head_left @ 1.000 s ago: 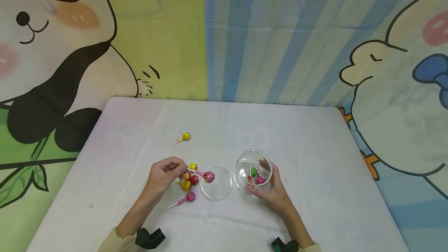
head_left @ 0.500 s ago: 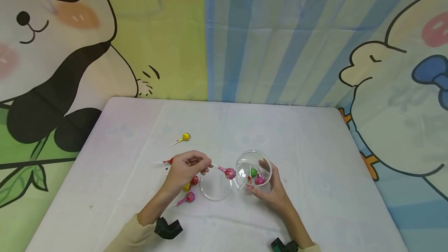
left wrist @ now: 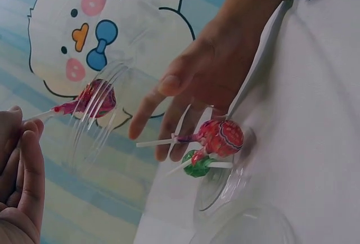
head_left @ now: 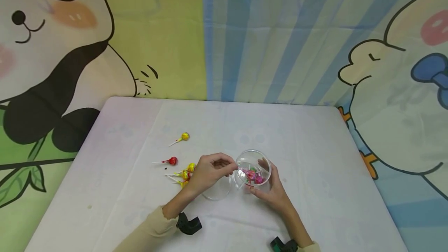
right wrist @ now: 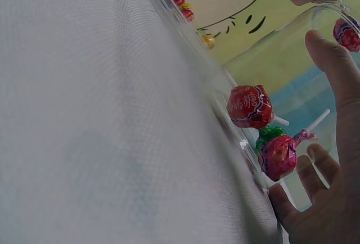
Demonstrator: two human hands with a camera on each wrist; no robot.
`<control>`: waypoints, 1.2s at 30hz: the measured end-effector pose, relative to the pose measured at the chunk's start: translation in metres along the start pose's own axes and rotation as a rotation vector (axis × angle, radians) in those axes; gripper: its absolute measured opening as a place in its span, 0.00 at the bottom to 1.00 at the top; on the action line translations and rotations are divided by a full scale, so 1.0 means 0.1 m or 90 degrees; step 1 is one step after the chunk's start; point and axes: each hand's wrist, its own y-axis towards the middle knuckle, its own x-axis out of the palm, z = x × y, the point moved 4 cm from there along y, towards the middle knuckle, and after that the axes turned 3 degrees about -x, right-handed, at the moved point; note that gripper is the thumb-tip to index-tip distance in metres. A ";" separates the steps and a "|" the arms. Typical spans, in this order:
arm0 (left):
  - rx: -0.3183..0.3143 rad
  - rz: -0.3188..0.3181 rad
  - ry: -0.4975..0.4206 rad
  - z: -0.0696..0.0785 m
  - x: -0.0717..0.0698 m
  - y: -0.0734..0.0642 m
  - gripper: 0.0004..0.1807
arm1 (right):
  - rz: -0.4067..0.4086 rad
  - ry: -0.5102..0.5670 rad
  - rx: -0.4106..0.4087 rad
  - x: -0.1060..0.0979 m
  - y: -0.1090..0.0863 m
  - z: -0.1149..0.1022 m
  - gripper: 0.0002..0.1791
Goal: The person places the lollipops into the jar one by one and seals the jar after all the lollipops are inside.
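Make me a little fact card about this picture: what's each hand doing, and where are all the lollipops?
Left hand: pinches a pink-red lollipop by its stick, candy end at the jar's mouth
Right hand: holds the clear jar
Inside the jar, lower down: a red lollipop, a pink lollipop and a green lollipop
On the table: a red one, several yellow; some may be hidden
Lid: off, beside the jar
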 end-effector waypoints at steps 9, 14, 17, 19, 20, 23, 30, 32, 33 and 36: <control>0.018 -0.030 -0.038 -0.01 0.19 0.06 0.08 | -0.005 -0.014 0.009 -0.01 0.00 -0.01 0.56; 0.032 -0.045 -0.046 0.00 0.27 0.07 0.08 | -0.011 -0.010 -0.027 -0.01 0.01 -0.02 0.56; 0.041 -0.058 -0.039 0.01 0.33 0.09 0.08 | -0.011 -0.007 -0.032 -0.01 0.01 -0.01 0.56; 0.047 -0.067 -0.033 0.02 0.37 0.11 0.08 | -0.010 -0.005 -0.027 -0.01 0.01 -0.01 0.56; 0.051 -0.070 -0.026 0.03 0.39 0.11 0.08 | -0.011 -0.002 -0.022 -0.01 0.01 -0.01 0.56; 0.067 -0.073 -0.009 0.07 0.45 0.13 0.08 | -0.012 0.003 -0.009 -0.01 0.00 -0.01 0.56; 0.054 -0.092 0.056 0.07 0.51 0.12 0.08 | -0.012 0.002 -0.031 -0.02 0.00 0.03 0.55; 0.042 -0.104 0.068 0.05 0.52 0.11 0.08 | -0.016 0.005 -0.037 -0.02 0.00 0.03 0.55; 0.034 -0.109 0.070 0.04 0.52 0.10 0.08 | -0.018 0.005 -0.040 -0.02 0.00 0.02 0.55; 0.011 -0.114 0.072 0.00 0.52 0.09 0.08 | -0.021 0.010 -0.046 -0.01 0.00 0.01 0.55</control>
